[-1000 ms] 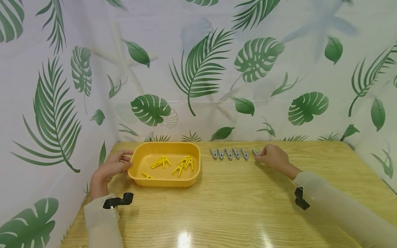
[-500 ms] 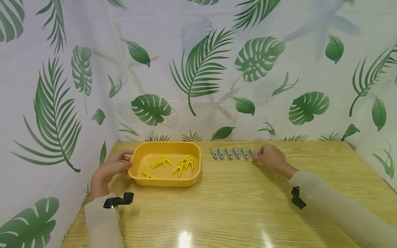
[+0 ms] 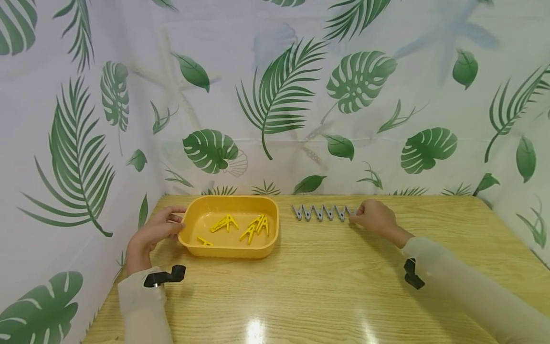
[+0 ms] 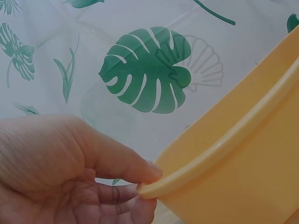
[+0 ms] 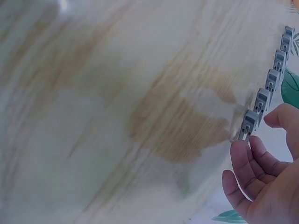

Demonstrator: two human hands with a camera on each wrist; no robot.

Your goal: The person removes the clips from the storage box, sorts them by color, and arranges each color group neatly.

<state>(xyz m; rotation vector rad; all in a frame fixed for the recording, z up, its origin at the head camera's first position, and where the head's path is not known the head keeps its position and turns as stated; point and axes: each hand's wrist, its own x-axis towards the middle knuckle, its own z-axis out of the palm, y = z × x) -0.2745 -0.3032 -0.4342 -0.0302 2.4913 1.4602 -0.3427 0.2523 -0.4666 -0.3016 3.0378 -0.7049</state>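
Note:
My left hand [image 3: 155,230] pinches the left rim of a yellow plastic basin [image 3: 227,251]; the left wrist view shows the thumb over the rim [image 4: 205,165] and fingers beneath. Inside lie several yellow clothespins [image 3: 224,222]. To the basin's right, several grey clothespins [image 3: 320,213] stand side by side in a row on the table. At the row's right end, my right hand [image 3: 378,219] holds the last grey clothespin [image 5: 250,120] by its fingertips, close beside its neighbour. Part of that clothespin is hidden by the fingers in the head view.
The wood-grain table [image 3: 301,291] runs back to a wall covering [image 3: 292,172] printed with green leaves. The covering also closes off the left side, near my left arm. Dark wrist mounts [image 3: 165,277] sit on both sleeves.
My right hand has slid the last grey clothespin leftward, closing the gap to the row, and then stayed there. The left hand and basin have kept their place.

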